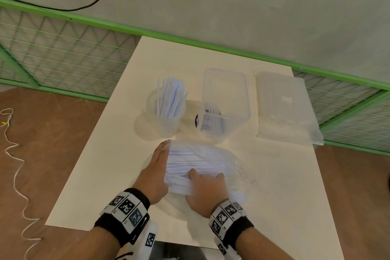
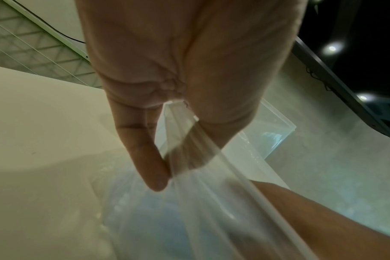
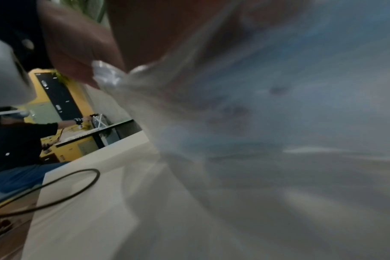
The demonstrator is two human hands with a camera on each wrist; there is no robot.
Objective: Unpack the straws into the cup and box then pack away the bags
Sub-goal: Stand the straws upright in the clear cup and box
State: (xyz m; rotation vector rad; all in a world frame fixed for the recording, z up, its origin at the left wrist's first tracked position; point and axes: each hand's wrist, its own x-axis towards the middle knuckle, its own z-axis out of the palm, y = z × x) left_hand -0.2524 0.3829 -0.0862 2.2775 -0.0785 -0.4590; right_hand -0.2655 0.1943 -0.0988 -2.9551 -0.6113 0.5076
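Head view showed a clear plastic bag of white paper-wrapped straws (image 1: 196,164) lying near the front edge of the pale rectangular table (image 1: 105,175), held between both hands. The left hand (image 1: 155,173) lay along the bag's left end; in the left wrist view its thumb and forefinger (image 2: 149,165) pinched the bag's open rim (image 2: 178,133). The right hand (image 1: 205,192) lay over the bag's near side, thumb on top of the straws; in the blurred right wrist view its fingers (image 3: 78,52) clamped crumpled plastic (image 3: 107,73).

Beyond the bag, towards the table's middle, stood a clear round plastic cup (image 1: 166,120) with white straws (image 1: 171,99) upright in it. Just right of the cup stood a clear rectangular plastic box (image 1: 223,105), and a few straws leaned inside it. Near the far right corner of the table lay a second sealed clear bag of straws (image 1: 285,110), flat and well apart from the hands.

A green metal mesh fence (image 1: 63,53) ran behind the table, and a white cord (image 1: 14,164) trailed over the brown floor on the left
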